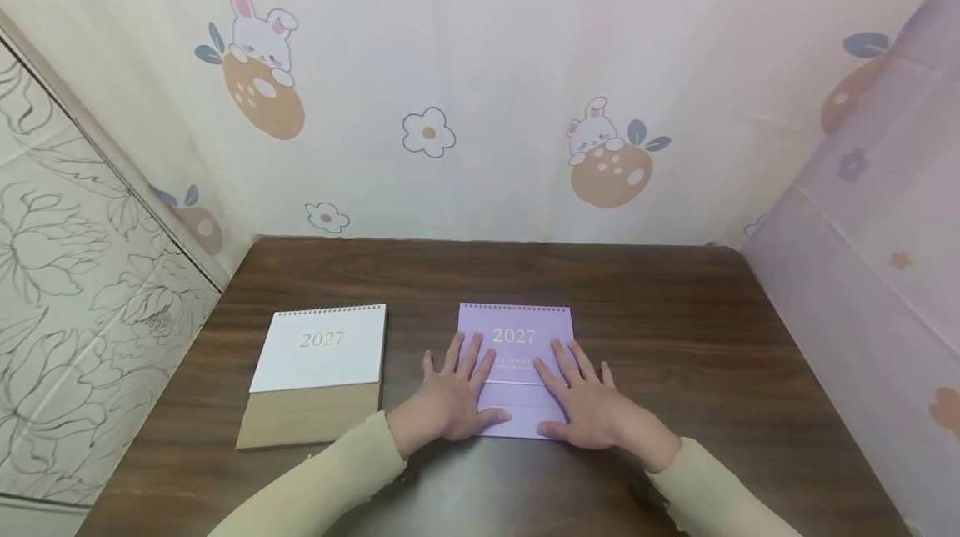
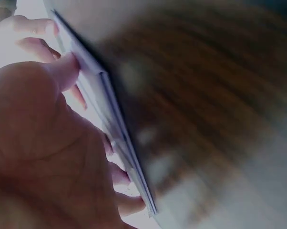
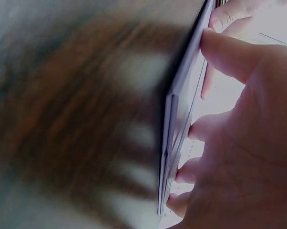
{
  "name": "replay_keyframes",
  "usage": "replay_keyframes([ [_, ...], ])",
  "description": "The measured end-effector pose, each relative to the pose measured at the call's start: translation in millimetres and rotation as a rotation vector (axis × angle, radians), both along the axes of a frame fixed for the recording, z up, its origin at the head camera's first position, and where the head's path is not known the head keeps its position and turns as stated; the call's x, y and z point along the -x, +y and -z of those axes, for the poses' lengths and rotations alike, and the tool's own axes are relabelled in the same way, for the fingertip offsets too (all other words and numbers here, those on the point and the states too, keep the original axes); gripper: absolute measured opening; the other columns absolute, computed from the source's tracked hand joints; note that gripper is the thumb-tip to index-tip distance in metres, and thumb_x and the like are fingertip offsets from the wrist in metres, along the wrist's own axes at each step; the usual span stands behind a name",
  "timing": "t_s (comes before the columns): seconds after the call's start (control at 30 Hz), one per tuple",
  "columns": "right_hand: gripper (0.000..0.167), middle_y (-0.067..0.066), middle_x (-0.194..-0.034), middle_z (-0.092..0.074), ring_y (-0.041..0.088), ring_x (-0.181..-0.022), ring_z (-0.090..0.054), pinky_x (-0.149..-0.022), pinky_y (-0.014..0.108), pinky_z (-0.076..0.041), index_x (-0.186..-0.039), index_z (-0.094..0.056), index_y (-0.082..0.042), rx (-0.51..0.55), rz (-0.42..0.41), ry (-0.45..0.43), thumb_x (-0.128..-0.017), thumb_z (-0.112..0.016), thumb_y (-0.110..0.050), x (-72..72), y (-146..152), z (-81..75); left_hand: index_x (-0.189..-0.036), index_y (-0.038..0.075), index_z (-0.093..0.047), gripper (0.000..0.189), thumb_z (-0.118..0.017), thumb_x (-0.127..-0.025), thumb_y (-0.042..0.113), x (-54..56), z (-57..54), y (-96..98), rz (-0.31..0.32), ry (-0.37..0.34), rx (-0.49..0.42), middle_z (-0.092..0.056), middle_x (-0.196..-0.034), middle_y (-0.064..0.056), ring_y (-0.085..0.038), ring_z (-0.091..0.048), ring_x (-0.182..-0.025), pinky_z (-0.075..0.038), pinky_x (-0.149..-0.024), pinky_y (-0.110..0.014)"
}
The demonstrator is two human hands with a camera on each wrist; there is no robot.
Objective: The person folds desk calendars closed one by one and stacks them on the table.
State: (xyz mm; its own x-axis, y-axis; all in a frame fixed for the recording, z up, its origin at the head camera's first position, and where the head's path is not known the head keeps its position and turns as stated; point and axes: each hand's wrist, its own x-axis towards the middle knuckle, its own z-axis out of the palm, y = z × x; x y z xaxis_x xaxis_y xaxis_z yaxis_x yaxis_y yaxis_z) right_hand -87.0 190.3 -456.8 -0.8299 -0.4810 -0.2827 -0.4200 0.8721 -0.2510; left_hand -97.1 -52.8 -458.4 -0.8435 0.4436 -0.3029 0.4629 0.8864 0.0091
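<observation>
A purple desk calendar (image 1: 517,399) marked 2027 lies flat on the dark wooden table, its spiral binding along the far edge. My left hand (image 1: 453,404) rests on its left side with fingers spread, fingertips on the cover and thumb on the lower strip. On the opposite side, my right hand (image 1: 592,408) lies the same way, fingers straight and spread. Both wrist views show the calendar's thin edge, with the left thumb (image 2: 65,71) and the right thumb (image 3: 229,52) against its surface. The hands partly cover the print below the year.
Left of the purple calendar lies a white 2027 calendar (image 1: 322,358) with a tan base strip (image 1: 311,416), close to the left forearm. The wooden table (image 1: 660,295) ends at a curtain (image 1: 502,103) with rabbit prints. More patterned cloth hangs at both sides.
</observation>
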Motion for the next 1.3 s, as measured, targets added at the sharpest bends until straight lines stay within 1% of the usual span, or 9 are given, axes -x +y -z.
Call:
replay_keyframes([
  [0.1,0.088,0.021,-0.163,-0.012,0.047,-0.148,-0.005,-0.103,0.078,-0.017,-0.157,-0.033,-0.017,0.028,-0.001,0.044,-0.087,-0.066,-0.059,0.8,1.9,0.6,-0.159,0.019,-0.026,0.090,-0.040,-0.091,0.076,2.3,-5.1,-0.8,0.024,0.037,-0.016,-0.013,-0.165,-0.011,-0.038,-0.011,-0.150,-0.028,-0.107,-0.067],
  [0.23,0.076,0.021,-0.159,-0.029,0.045,-0.145,-0.021,-0.107,0.068,-0.028,-0.150,-0.046,-0.013,0.066,0.015,0.142,-0.088,-0.071,-0.049,3.6,5.6,0.7,-0.149,0.015,-0.047,0.077,-0.050,-0.092,0.068,10.5,-11.7,-4.0,0.041,0.132,-0.061,-0.039,-0.156,-0.012,-0.037,-0.037,-0.140,-0.041,-0.103,-0.056],
  [0.37,0.059,0.018,-0.146,-0.050,0.041,-0.135,-0.043,-0.103,0.058,-0.040,-0.136,-0.061,-0.008,0.112,0.093,0.216,-0.088,-0.074,-0.039,8.4,9.5,-3.7,-0.119,0.010,-0.069,0.058,-0.059,-0.092,0.060,19.3,-16.9,-10.3,0.021,0.227,-0.130,-0.063,-0.122,-0.011,-0.029,-0.060,-0.109,-0.052,-0.086,-0.046],
  [0.5,0.045,0.015,-0.127,-0.065,0.035,-0.119,-0.059,-0.095,0.055,-0.048,-0.124,-0.068,-0.006,0.163,0.184,0.257,-0.087,-0.078,-0.031,13.6,16.1,-9.0,-0.101,0.009,-0.070,0.046,-0.066,-0.091,0.053,27.2,-19.1,-18.4,-0.027,0.264,-0.177,-0.062,-0.094,-0.007,-0.023,-0.059,-0.084,-0.053,-0.068,-0.040],
  [0.6,0.039,0.012,-0.113,-0.070,0.031,-0.104,-0.066,-0.087,0.051,-0.053,-0.118,-0.070,-0.005,0.188,0.240,0.255,-0.086,-0.078,-0.027,17.5,22.5,-10.8,-0.104,0.007,-0.068,0.048,-0.067,-0.090,0.053,31.9,-19.5,-23.8,-0.094,0.220,-0.186,-0.063,-0.088,-0.006,-0.023,-0.060,-0.078,-0.053,-0.064,-0.038],
  [0.67,0.034,0.009,-0.097,-0.071,0.027,-0.085,-0.067,-0.074,0.046,-0.056,-0.113,-0.071,-0.005,0.205,0.290,0.225,-0.087,-0.078,-0.026,20.1,26.0,-11.6,-0.106,0.005,-0.065,0.051,-0.066,-0.090,0.054,34.9,-18.8,-26.8,-0.154,0.166,-0.201,-0.064,-0.085,-0.007,-0.024,-0.061,-0.075,-0.052,-0.062,-0.040],
  [0.8,0.024,-0.001,-0.070,-0.059,0.016,-0.060,-0.053,-0.053,0.033,-0.047,-0.099,-0.070,-0.007,0.216,0.367,0.137,-0.088,-0.077,-0.027,24.6,29.3,-12.5,-0.105,0.003,-0.062,0.056,-0.064,-0.090,0.057,39.4,-17.1,-30.8,-0.268,0.065,-0.235,-0.065,-0.082,-0.012,-0.026,-0.061,-0.068,-0.050,-0.058,-0.042],
  [1.07,0.032,0.000,-0.059,-0.050,0.016,-0.054,-0.048,-0.050,0.030,-0.038,-0.076,-0.059,-0.011,0.182,0.373,-0.002,-0.091,-0.072,-0.036,26.2,25.9,-7.6,-0.095,0.004,-0.063,0.053,-0.063,-0.091,0.057,41.3,-11.6,-33.5,-0.334,-0.019,-0.266,-0.060,-0.073,-0.008,-0.024,-0.057,-0.063,-0.046,-0.055,-0.041],
  [1.3,0.032,0.002,-0.058,-0.049,0.016,-0.053,-0.048,-0.050,0.031,-0.038,-0.074,-0.057,-0.011,0.195,0.378,-0.026,-0.090,-0.074,-0.034,26.8,23.4,-2.9,-0.081,0.009,-0.059,0.041,-0.063,-0.095,0.048,42.1,-10.3,-33.2,-0.341,-0.085,-0.342,-0.053,-0.063,-0.004,-0.020,-0.052,-0.057,-0.040,-0.049,-0.035],
])
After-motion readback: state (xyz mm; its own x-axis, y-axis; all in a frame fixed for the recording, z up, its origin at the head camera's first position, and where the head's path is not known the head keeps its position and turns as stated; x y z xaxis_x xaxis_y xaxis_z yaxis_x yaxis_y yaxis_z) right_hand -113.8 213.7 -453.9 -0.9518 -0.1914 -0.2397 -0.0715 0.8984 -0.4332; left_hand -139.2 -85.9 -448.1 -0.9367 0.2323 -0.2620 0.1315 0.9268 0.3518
